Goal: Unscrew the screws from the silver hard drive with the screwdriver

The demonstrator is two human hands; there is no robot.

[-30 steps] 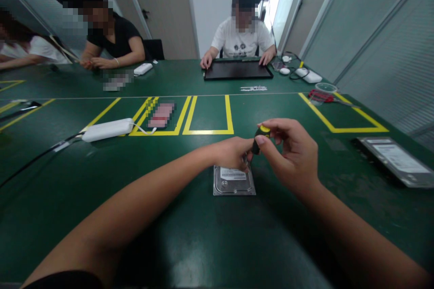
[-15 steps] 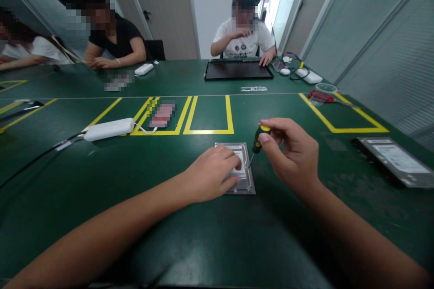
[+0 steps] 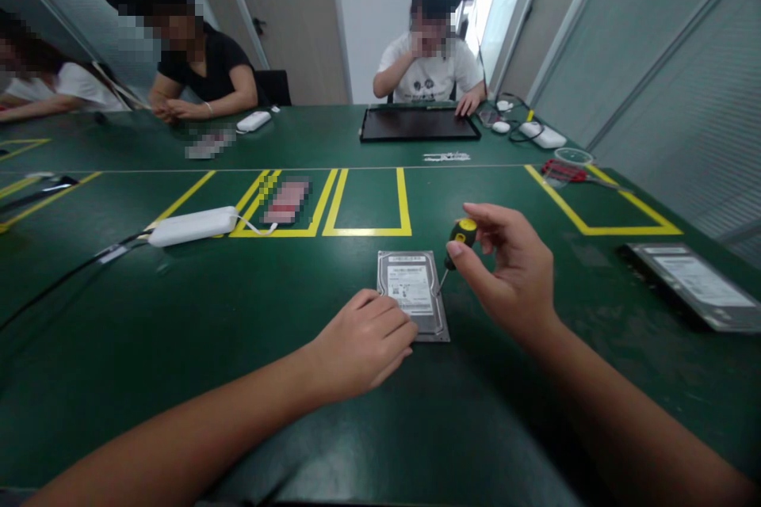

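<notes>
A silver hard drive (image 3: pixel 413 293) with a white label lies flat on the green table (image 3: pixel 238 317) in front of me. My left hand (image 3: pixel 360 344) rests at the drive's near left corner, fingers loosely curled and touching its edge. My right hand (image 3: pixel 505 269) pinches a small screwdriver (image 3: pixel 456 242) with a black and yellow handle. Its thin tip points down at the drive's right edge.
A second drive (image 3: pixel 693 281) lies at the right. A white power adapter (image 3: pixel 191 226) with cable sits left, beside yellow taped boxes (image 3: pixel 365 202). Across the table a person has a dark flat panel (image 3: pixel 418 124); two more people sit at the far left. Red-handled tool (image 3: pixel 562 169) at right.
My left hand has drawn back from the screwdriver tip, across the drive, to its near left corner, uncovering the label. The person opposite raised a hand to the face.
</notes>
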